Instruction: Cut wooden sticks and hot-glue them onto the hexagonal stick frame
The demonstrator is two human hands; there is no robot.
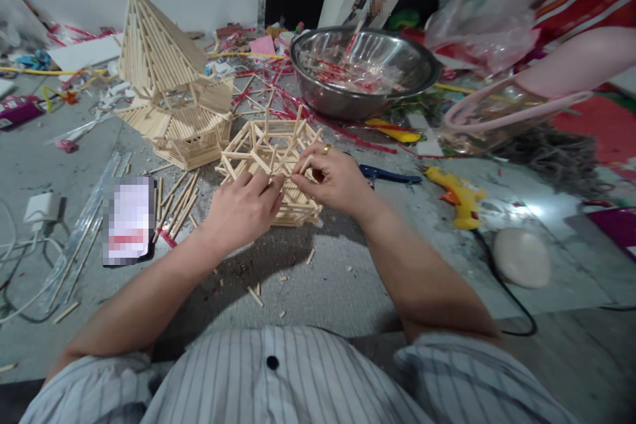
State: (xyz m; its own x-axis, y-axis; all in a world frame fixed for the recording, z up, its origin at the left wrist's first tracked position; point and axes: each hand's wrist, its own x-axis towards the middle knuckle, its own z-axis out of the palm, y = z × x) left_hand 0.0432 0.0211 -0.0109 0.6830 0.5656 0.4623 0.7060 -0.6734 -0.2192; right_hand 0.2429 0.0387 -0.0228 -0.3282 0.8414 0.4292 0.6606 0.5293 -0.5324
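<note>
A low frame of thin wooden sticks (268,146) sits on the grey floor in front of me. My left hand (243,209) rests on its near edge, fingers curled and pinching a stick. My right hand (330,179), with a gold ring, pinches a short stick (307,163) at the frame's right side. Both hands touch the frame and meet near its near rim. Behind it, to the left, stands a finished stick tower with a pointed roof (169,79).
Loose sticks (179,202) and a phone (128,220) lie left of the frame. A yellow glue gun (460,195) with a black cord, blue-handled pliers (390,177) and a steel bowl (362,69) are to the right. A white charger (40,207) lies far left.
</note>
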